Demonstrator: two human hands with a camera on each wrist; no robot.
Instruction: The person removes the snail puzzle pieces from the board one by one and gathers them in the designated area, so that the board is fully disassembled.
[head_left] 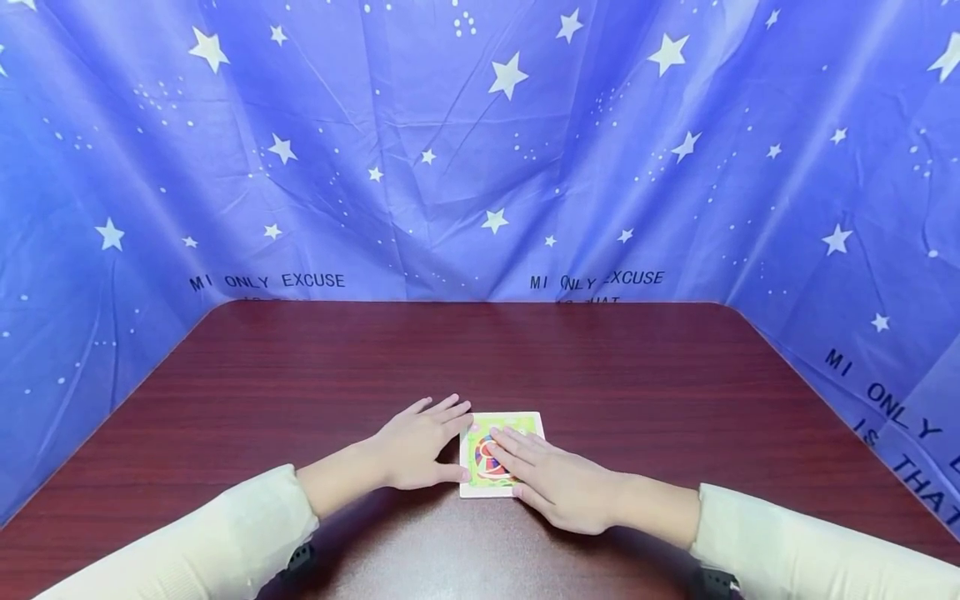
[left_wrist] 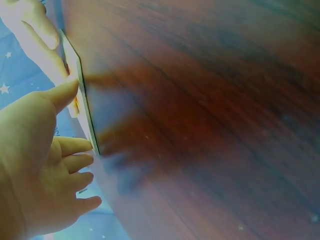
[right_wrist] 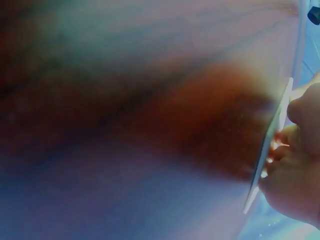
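A thin square picture board (head_left: 528,423) with a white border and a bright green, red and blue print lies flat on the table. My left hand (head_left: 420,442) is spread at its left side, thumb and index fingertip right at the edge. In the left wrist view the left hand (left_wrist: 40,155) shows those two against the board's side (left_wrist: 86,97), the other fingers apart from it. My right hand (head_left: 570,487) lies over the board's right part with fingers extended across the print, hiding some of it. The right wrist view shows the right hand (right_wrist: 295,175) over the board (right_wrist: 267,142).
The dark red wooden table (head_left: 375,350) has a glossy top that reflects light. Behind it and at both sides hangs a blue curtain (head_left: 420,100) with white stars and printed words. Dark wrist devices (head_left: 300,558) show under the cream sleeves (head_left: 247,517).
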